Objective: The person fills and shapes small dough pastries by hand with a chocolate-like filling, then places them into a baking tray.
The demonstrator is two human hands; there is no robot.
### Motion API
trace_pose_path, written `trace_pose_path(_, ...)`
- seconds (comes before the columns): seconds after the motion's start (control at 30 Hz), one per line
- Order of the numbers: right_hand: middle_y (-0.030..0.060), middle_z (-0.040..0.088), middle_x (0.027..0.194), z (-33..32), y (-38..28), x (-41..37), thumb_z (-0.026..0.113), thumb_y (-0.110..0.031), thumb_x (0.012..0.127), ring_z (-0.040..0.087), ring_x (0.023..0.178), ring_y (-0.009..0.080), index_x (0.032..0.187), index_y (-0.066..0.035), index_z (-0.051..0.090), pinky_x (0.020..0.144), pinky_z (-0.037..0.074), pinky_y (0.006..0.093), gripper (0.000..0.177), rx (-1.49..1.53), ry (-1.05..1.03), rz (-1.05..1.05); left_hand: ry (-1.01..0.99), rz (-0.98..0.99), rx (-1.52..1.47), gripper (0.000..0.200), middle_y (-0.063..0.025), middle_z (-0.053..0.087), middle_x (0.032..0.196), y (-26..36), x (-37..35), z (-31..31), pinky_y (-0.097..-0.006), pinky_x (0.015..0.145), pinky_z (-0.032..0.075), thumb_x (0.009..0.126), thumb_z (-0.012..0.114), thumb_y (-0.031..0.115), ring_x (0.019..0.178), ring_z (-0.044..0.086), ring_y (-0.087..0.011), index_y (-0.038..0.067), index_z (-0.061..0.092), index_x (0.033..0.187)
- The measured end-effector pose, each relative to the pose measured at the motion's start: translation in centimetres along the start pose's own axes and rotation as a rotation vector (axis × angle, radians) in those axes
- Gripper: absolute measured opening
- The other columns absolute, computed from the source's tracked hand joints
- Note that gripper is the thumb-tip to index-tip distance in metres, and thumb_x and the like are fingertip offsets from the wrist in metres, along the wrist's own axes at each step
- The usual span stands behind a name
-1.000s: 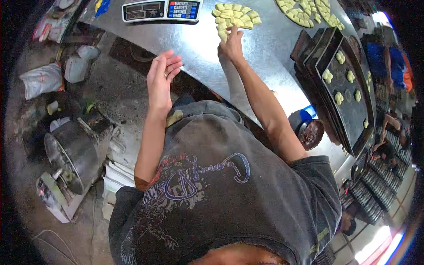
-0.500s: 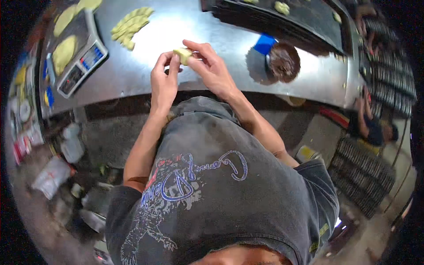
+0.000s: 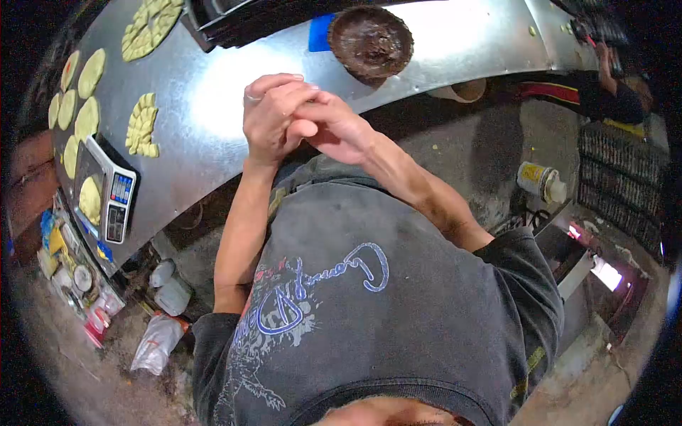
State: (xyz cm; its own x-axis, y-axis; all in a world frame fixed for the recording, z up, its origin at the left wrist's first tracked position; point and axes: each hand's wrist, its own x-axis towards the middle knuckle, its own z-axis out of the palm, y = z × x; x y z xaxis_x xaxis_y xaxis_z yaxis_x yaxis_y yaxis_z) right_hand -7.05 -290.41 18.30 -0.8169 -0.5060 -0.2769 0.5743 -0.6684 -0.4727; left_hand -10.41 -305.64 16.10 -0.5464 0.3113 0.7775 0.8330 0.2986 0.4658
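Observation:
My left hand (image 3: 266,117) and my right hand (image 3: 334,129) are pressed together, palm against palm, above the front edge of the steel table (image 3: 213,92). The small yellow dough piece seen a moment ago is hidden between them. A fan of cut dough pieces (image 3: 142,126) lies on the table to the left of my hands. A round bowl of dark brown filling (image 3: 371,41) stands just beyond them.
A digital scale (image 3: 106,192) with a dough disc on it sits at the table's left end, near flat dough discs (image 3: 82,92) and a ring of cut pieces (image 3: 149,28). Dark trays (image 3: 234,18) are behind. A can (image 3: 540,181) and bottles (image 3: 170,291) stand on the floor. Another person's arm (image 3: 611,96) is far right.
My right hand took a dough piece from the fan and brought it to my left hand. Both hands have now closed over it. The view has swung to the right along the table.

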Motion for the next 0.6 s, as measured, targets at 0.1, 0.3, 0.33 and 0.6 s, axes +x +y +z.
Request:
trace_pose_path(0.1,0.0020,0.066,0.099,-4.1,-2.0,-0.3,0.063,-0.010,0.092,0.064,0.090,0.0122,0.109,-0.008,0.064,0.079,0.051,0.0270,0.017,-0.059,0.025,0.030,0.034,-0.146,-0.153,0.059,-0.0111,0.066,0.122,0.3,-0.9,5.1,-0.0427,0.095,0.045,0.084,0.066,0.057,0.109,0.062,-0.0306,0.007,0.064,0.115)
trace_pose_path(0.3,0.0135,0.072,0.097,-13.0,-9.3,3.5,0.059,-0.021,0.098,0.070,0.089,0.0247,0.111,-0.003,0.063,0.074,0.053,0.0396,0.023,-1.249,0.343,-0.242,0.060,-1.049,-0.571,0.113,-0.0235,0.032,0.154,-1.6,-5.3,13.1,-0.0442,0.117,0.026,0.087,0.051,0.076,0.141,0.033,-0.0349,-0.001,0.007,0.156)
trace_pose_path(0.33,0.0185,0.072,0.098,-14.9,-10.0,4.2,0.056,-0.025,0.099,0.070,0.091,0.0310,0.113,-0.002,0.062,0.076,0.053,0.0432,0.027,-1.483,0.334,-0.258,0.128,-1.309,-0.814,0.108,-0.0215,0.035,0.153,-2.4,-6.2,14.3,-0.0421,0.115,0.027,0.090,0.038,0.078,0.139,0.038,-0.0306,-0.001,0.005,0.157)
trace_pose_path(0.6,0.0300,0.065,0.113,-18.4,-8.2,7.2,0.039,-0.042,0.102,0.060,0.107,0.0505,0.112,0.003,0.059,0.097,0.043,0.0537,0.050,-1.829,0.368,-0.028,0.378,-1.668,-1.225,0.104,-0.0154,0.056,0.135,-3.0,-4.8,17.7,-0.0411,0.111,0.033,0.093,0.011,0.079,0.122,0.051,-0.0246,-0.005,0.016,0.154)
